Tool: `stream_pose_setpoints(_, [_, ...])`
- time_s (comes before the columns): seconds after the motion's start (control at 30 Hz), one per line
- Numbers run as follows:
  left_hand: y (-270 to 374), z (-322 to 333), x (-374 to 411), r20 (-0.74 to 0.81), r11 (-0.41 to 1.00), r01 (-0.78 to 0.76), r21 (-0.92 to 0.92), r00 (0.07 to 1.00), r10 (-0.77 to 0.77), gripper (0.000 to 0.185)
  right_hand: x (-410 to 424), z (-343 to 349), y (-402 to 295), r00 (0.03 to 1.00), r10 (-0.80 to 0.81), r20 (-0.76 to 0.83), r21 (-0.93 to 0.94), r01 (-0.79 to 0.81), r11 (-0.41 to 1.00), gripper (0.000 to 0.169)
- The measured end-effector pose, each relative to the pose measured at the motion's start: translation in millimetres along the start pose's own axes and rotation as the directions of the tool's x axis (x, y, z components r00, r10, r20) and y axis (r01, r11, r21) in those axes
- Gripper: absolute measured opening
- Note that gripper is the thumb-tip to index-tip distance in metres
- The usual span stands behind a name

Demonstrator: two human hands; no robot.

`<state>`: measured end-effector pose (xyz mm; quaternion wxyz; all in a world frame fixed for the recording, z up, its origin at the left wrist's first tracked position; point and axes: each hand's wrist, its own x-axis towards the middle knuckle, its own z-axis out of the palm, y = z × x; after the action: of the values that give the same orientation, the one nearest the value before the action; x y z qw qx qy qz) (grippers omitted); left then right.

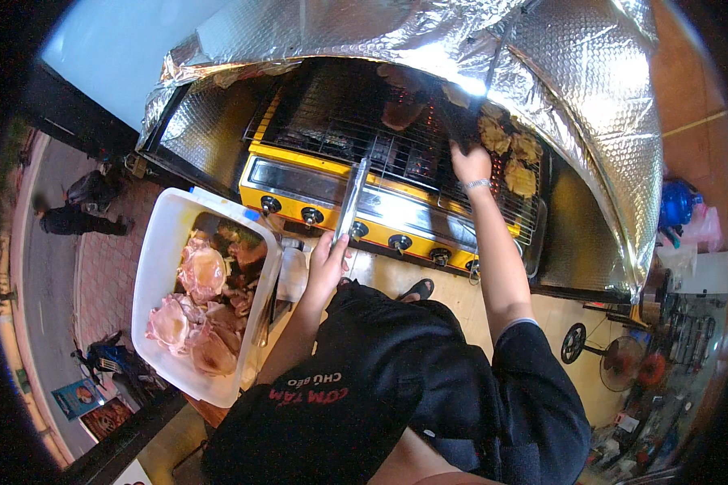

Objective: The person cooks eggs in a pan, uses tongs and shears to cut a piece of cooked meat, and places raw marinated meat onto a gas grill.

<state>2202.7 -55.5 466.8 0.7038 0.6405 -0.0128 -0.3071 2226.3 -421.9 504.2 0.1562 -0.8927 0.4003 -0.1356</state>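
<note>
My left hand point(326, 262) grips metal tongs point(353, 197), which point forward over the front edge of a yellow gas grill point(303, 162). My right hand point(473, 165) reaches over the right part of the wire grate point(376, 163). A dark, blurred shape lies at its fingers, and I cannot tell whether it is held. Just right of that hand, several browned meat slices point(520, 177) rest on the grate. Farther back lies a darker piece of meat point(402, 114), near glowing red burners. To my left, a white plastic tub point(147, 291) holds raw, marinated meat slices point(201, 273).
A foil-covered hood point(388, 30) arches over the grill. Control knobs point(400, 244) line the grill's front. At right are an electric fan point(622, 364) and a blue water jug point(679, 203). People point(79, 218) and a parked motorbike point(118, 364) are outside at left.
</note>
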Motion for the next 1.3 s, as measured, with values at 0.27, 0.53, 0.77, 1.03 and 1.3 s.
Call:
stream_pose_setpoints(0.27, [1.8, -0.6, 1.0, 0.026, 0.999, -0.033, -0.034, 0.999, 0.033, 0.022, 8.6, -22.3, -13.6, 0.954, -0.231, -0.189, -0.180, 0.197, 0.964, 0.042])
stream_pose_setpoints(0.53, [-5.3, 5.1, -18.2, -0.002, 0.998, 0.057, -0.002, 0.998, -0.057, 0.022, 21.8, -28.7, -5.7, 0.959, -0.265, -0.099, -0.278, 0.229, 0.933, 0.048])
stream_pose_setpoints(0.77, [-4.3, 26.1, -55.7, -0.094, 0.997, -0.073, 0.025, 0.993, 0.075, 0.019, -4.6, -31.1, -14.7, 0.971, -0.234, 0.040, -0.183, 0.238, 0.954, 0.049])
stream_pose_setpoints(1.03, [5.6, 65.5, -149.9, -0.448, 0.964, -0.236, -0.119, 0.880, 0.160, 0.021, -72.2, -71.2, -72.0, 0.697, -0.713, 0.077, 0.703, 0.470, 0.534, 0.036])
stream_pose_setpoints(1.3, [40.1, -18.6, -240.8, -0.910, 0.887, -0.463, 0.004, 0.365, 0.195, 0.024, -155.0, -117.7, -224.0, -0.021, -0.992, 0.123, 0.341, 0.940, 0.023, 0.027])
